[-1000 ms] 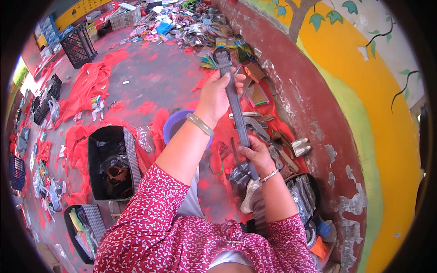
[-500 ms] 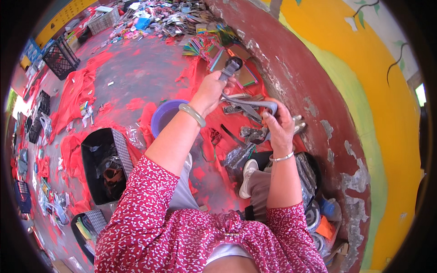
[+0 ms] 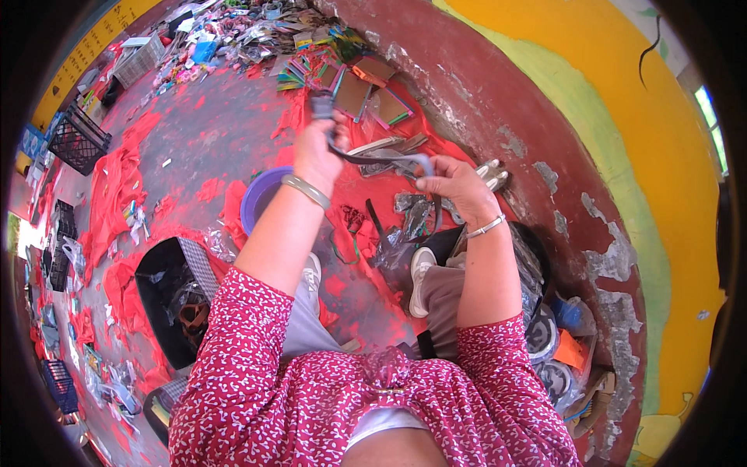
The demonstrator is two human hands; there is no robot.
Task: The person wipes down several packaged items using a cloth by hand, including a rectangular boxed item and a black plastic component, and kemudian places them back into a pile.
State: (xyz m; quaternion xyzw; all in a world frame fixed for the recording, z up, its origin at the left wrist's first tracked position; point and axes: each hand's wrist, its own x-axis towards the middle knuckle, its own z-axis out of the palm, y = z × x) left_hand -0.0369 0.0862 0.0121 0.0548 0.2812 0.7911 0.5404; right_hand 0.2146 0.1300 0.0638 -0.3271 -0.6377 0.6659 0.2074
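A grey belt stretches between my two hands above the red-covered floor. My left hand is closed round its dark, bulky end, which sticks up past the fingers and is blurred. My right hand pinches the strap between thumb and fingers, where it bends over and a length hangs down. Below my hands, plastic-wrapped dark items lie on red cloth. A purple basin stands beside my left forearm.
A black bin with wrapped items stands at left. On the right, bagged goods sit against the peeling red wall. Ahead lie cardboard pieces and a large heap of mixed goods. A black crate stands farther left.
My left hand has moved left and a little down with the belt's bulky end. My right hand has also shifted left, its strap loop lower and the belt drawn straighter.
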